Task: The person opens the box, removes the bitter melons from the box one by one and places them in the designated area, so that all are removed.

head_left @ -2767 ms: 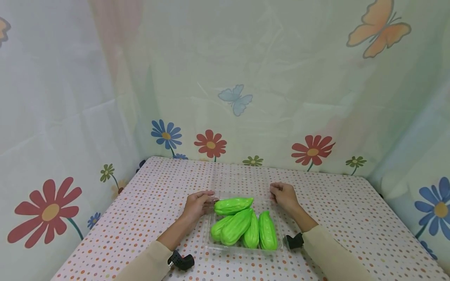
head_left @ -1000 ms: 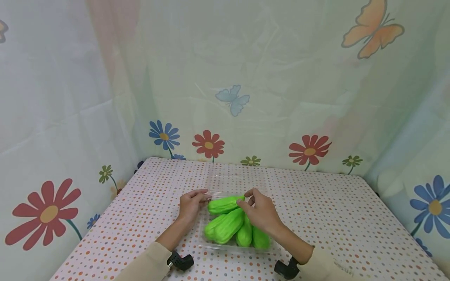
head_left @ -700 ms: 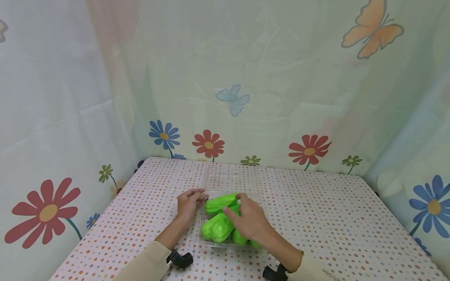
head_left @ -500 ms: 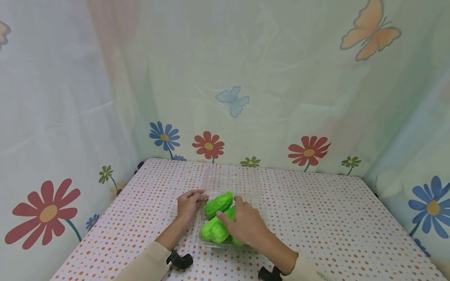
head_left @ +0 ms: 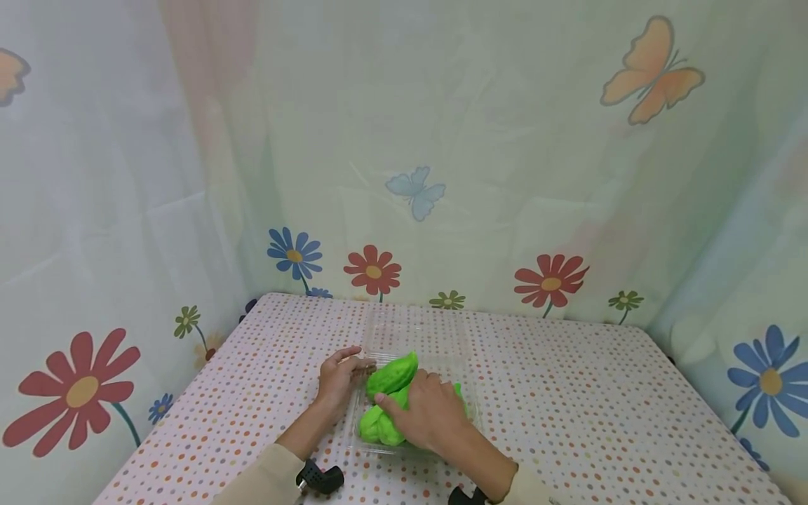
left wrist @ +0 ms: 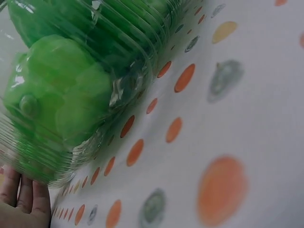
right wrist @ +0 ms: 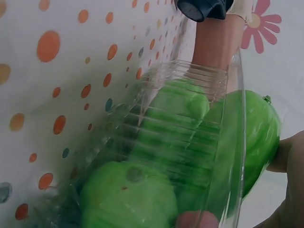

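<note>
A clear plastic clamshell box (head_left: 362, 445) holds several bright green, ridged, gourd-like vegetables. My left hand (head_left: 337, 379) is at the box's back left corner; its straight fingers (left wrist: 24, 194) touch the wall in the left wrist view. My right hand (head_left: 432, 414) reaches inside from the right and grips a green gourd (head_left: 400, 398) between thumb and curled fingers. Another green gourd (head_left: 393, 375) lies slanted at the back, tip pointing away. Rounded gourd ends (head_left: 379, 426) show at the front left. The right hand hides most of those on the right.
The box's transparent lid (head_left: 416, 335) lies folded back behind it. Beneath is a table with a dotted cloth (head_left: 555, 400). Printed fabric walls (head_left: 505, 140) stand behind it and on both sides. Black wrist cameras (head_left: 320, 477) are worn near the sleeves.
My right hand has moved from beside the box to over the gourds inside. The rear gourd has turned from lying sideways to slanting away. The left hand stays at its corner.
</note>
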`<state>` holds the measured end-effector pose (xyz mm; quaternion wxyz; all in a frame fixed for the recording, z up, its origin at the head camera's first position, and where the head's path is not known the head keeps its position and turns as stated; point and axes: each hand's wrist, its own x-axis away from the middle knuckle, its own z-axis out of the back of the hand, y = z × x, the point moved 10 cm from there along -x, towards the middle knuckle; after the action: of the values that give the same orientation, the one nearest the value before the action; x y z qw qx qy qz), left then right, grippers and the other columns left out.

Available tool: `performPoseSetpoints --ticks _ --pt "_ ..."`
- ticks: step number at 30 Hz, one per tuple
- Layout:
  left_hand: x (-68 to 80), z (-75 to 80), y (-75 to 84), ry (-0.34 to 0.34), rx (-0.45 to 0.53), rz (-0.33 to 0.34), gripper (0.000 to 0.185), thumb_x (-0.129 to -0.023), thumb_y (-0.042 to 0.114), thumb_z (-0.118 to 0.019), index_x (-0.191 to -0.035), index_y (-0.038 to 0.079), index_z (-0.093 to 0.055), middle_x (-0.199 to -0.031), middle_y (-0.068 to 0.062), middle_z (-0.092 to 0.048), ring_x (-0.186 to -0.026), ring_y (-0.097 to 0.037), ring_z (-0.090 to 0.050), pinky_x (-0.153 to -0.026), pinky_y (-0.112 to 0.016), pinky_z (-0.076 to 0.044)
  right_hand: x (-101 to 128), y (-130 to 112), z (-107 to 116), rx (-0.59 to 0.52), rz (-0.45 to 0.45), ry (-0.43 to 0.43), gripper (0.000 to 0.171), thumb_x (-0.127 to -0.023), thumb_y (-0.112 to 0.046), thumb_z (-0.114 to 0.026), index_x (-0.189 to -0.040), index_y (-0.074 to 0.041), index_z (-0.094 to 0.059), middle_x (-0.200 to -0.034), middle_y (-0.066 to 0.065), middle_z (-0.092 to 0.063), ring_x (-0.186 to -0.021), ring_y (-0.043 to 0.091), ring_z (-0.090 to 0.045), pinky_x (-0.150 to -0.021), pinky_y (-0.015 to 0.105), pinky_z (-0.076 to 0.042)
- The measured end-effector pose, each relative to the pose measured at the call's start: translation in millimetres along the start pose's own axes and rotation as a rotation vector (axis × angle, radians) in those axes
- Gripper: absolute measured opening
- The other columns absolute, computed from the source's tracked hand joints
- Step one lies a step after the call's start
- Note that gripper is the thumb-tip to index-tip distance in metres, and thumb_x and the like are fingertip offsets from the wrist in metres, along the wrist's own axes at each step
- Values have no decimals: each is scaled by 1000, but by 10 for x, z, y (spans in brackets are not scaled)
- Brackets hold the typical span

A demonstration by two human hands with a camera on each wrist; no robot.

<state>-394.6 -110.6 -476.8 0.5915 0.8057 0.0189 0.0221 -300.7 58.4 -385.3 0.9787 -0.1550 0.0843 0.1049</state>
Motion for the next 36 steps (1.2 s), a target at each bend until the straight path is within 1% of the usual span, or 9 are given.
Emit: performPoseSetpoints --ticks 6,10,14,17,24,26,31,33,36 --pt "30 -35 -11 -53 2 3 45 -99 2 -44 -141 -13 -47 -107 -18 -75 -96 -18 -74 -95 -28 -58 -12 -25 -5 -50 3 -14 64 -87 -49 -63 -107 12 -61 -89 20 -60 -81 39 -62 -62 49 -55" --pt "23 -15 -35 -39 10 1 45 -98 1 -43 -140 -13 -48 -107 -21 -75 -97 -19 -74 -95 -29 -58 -23 -39 -24 -103 6 -34 60 -84 -40 -63 -110 14 -60 -91 22 -59 -80 41 -62 -62 50 -55" --pt "2 -20 -54 -35 16 -11 41 -98 1 -44 -135 -15 -51 -105 -20 -75 -95 -19 -74 -93 -31 -59 -36 -21 -49 -134 -7 -60 65 -88 -39 -63 -120 17 -57 -101 27 -61 -90 45 -63 -74 54 -56" --pt "5 -37 -42 -50 13 -18 38 -99 1 -45 -132 -16 -52 -107 -21 -74 -99 -22 -73 -96 -34 -58 -43 9 -63 -153 -25 -75 69 -89 -40 -63 -127 18 -54 -108 29 -61 -97 46 -62 -81 56 -56" --pt "14 -44 -7 -66 2 -17 37 -100 3 -48 -130 -17 -54 -112 -24 -73 -106 -26 -72 -101 -34 -56 -44 52 -53 -202 -37 -62 69 -89 -38 -65 -131 15 -53 -104 24 -61 -81 29 -59 -66 44 -54" --pt "15 -44 -4 -68 1 -16 37 -100 4 -48 -131 -17 -53 -113 -24 -72 -107 -27 -72 -101 -33 -56 -37 63 -44 -214 -36 -57 69 -88 -36 -66 -131 15 -53 -104 23 -61 -80 28 -58 -65 44 -54" --pt "21 -44 -4 -63 -1 -8 38 -101 5 -49 -131 -17 -53 -113 -24 -72 -107 -26 -72 -100 -32 -56 -21 96 -21 -231 -35 -44 72 -85 -37 -66 -131 17 -52 -108 25 -61 -83 30 -59 -72 48 -56" --pt "24 -46 2 -63 -9 -12 38 -101 6 -49 -131 -17 -53 -114 -24 -72 -108 -25 -71 -101 -32 -55 -23 110 -14 -240 -36 -43 72 -84 -37 -67 -130 17 -53 -107 24 -61 -82 28 -59 -71 47 -56" --pt "22 -45 3 -59 -22 -8 38 -101 6 -49 -132 -16 -54 -114 -22 -73 -108 -24 -71 -100 -31 -56 -36 124 -3 -259 -32 -46 67 -83 -34 -69 -124 16 -56 -96 18 -60 -75 24 -55 -63 41 -53"
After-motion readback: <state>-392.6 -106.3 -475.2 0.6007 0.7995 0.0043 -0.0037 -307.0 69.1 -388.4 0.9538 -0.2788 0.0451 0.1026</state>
